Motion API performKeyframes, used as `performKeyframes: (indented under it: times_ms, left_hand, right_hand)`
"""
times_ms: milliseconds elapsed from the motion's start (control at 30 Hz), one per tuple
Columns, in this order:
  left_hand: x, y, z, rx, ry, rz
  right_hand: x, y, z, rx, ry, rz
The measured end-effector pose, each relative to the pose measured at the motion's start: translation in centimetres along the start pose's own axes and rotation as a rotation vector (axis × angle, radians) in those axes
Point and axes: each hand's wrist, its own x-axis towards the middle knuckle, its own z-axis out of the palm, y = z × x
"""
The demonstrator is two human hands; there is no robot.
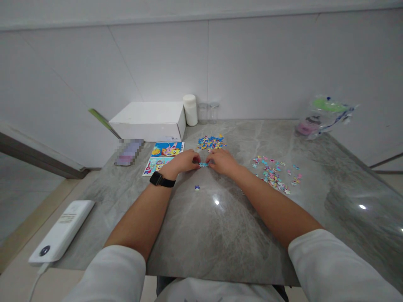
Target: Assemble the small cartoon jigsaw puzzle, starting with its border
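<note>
My left hand (188,160) and my right hand (222,162) meet over the middle of the grey table, fingers bent in a pinch. Between their fingertips lies a short row of light-blue jigsaw puzzle pieces (203,165), gripped at its left and right ends. Just beyond is a pile of blue and yellow puzzle pieces (211,143). One dark-blue loose piece (197,188) lies nearer to me. To the right, pastel pieces (273,173) are spread out, partly behind my right forearm. Two picture cards (168,149) lie beside my left hand, the nearer one partly covered by it.
A white box (147,119), a white bottle (190,110) and two clear jars (208,113) stand by the wall. A plastic bag (324,117) sits at the back right. At the left are a blurred-out flat object (129,152) and a white corded device (63,230).
</note>
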Motion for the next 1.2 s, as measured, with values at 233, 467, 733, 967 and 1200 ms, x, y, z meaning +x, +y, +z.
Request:
performKeyframes:
  times_ms: [233, 467, 733, 967, 1200]
  left_hand:
    - [0.0, -0.3, -0.2, -0.033, 0.025, -0.007]
    - [0.8, 0.0, 1.1, -0.008, 0.048, -0.01]
    - [0.8, 0.2, 1.2, -0.003, 0.047, -0.006]
    - [0.8, 0.2, 1.2, 0.0, 0.046, -0.033]
    - [1.0, 0.7, 1.6, 0.001, 0.073, -0.05]
  right_hand:
    - [0.0, -0.1, -0.1, 0.004, -0.001, -0.005]
    - [0.0, 0.0, 0.2, -0.035, -0.005, -0.003]
    - [0.0, 0.2, 0.5, -0.035, 0.001, 0.001]
    - [0.1, 0.1, 0.5, -0.028, 0.004, 0.0]
    - [0.1, 0.1, 0.8, -0.02, 0.015, -0.001]
